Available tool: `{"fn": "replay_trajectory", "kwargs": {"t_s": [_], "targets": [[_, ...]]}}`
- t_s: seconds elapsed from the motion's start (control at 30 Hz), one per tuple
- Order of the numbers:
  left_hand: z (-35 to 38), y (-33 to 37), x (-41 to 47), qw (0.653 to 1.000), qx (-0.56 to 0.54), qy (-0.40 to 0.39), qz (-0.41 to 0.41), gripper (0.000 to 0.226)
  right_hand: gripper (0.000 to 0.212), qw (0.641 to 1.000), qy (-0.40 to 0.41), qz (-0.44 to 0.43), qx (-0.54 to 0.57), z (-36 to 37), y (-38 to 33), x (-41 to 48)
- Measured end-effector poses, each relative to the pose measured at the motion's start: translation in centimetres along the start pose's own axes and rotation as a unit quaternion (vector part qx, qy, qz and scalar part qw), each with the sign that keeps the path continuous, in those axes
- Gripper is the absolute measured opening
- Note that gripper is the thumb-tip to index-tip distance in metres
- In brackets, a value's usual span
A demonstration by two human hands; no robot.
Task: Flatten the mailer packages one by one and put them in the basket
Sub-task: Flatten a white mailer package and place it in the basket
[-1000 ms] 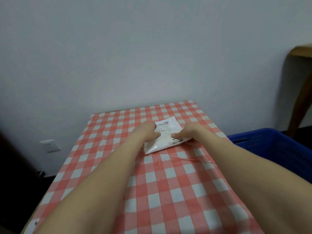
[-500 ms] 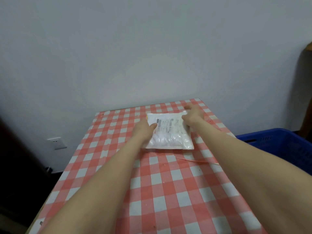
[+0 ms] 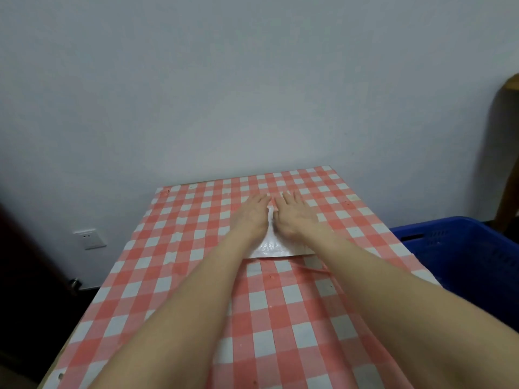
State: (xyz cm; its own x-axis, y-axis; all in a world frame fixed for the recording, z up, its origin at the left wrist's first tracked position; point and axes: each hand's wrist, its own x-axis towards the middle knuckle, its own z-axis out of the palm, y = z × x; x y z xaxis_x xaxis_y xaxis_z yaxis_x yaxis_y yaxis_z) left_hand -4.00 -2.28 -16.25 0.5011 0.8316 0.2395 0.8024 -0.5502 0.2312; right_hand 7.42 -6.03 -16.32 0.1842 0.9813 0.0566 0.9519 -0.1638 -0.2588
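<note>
Head view:
- The mailer (image 3: pixel 273 247) is lying flat on the checked table (image 3: pixel 196 276), past the middle toward the far end and slightly right of centre.
- Both hands are lying palm-down on top of it, side by side and almost touching. Only its near edge and a narrow strip between the wrists are showing.
- The left hand (image 3: pixel 251 213) is pressing on the left half. Its fingers (image 3: pixel 259 199) are lying straight and close together, pointing far and a little right, and gripping nothing.
- The right hand (image 3: pixel 293 216) is pressing on the right half. Its fingers (image 3: pixel 289 197) are likewise lying straight and gently spread, pointing far, and clamping on nothing.
- The fingertips are reaching to or past the far edge, so the mailer is sitting under the palms and back toward the wrists.
- The visible near edge is running left to right. The hands are covering the rest, so the long axis cannot be told for certain.
- The blue basket (image 3: pixel 463 248) is standing off the right side of the table, lower than the tabletop and nearer than the mailer.
- Judgement: flattening is under way, and transfer to the basket is not yet done.
- Judgement: the right hand is lying nearer the basket, so a carry to the right and toward the near side is suiting that hand best.
- A thin red strip (image 3: pixel 311 268) is lying on the cloth just near of the mailer's right corner.
</note>
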Motion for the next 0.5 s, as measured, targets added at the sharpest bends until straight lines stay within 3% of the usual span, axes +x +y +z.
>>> {"fn": "replay_trajectory", "kwargs": {"t_s": [0.23, 0.5], "targets": [[1.5, 0.1, 0.1, 0.993, 0.059, -0.097, 0.006, 0.046, 0.053, 0.998, -0.066, 0.014, -0.015, 1.6, 0.2, -0.4], [2.1, -0.4, -0.1, 0.991, 0.058, -0.121, -0.002, 0.048, 0.056, 0.996, -0.081, 0.018, -0.019, 1.8, 0.3, -0.6]]}}
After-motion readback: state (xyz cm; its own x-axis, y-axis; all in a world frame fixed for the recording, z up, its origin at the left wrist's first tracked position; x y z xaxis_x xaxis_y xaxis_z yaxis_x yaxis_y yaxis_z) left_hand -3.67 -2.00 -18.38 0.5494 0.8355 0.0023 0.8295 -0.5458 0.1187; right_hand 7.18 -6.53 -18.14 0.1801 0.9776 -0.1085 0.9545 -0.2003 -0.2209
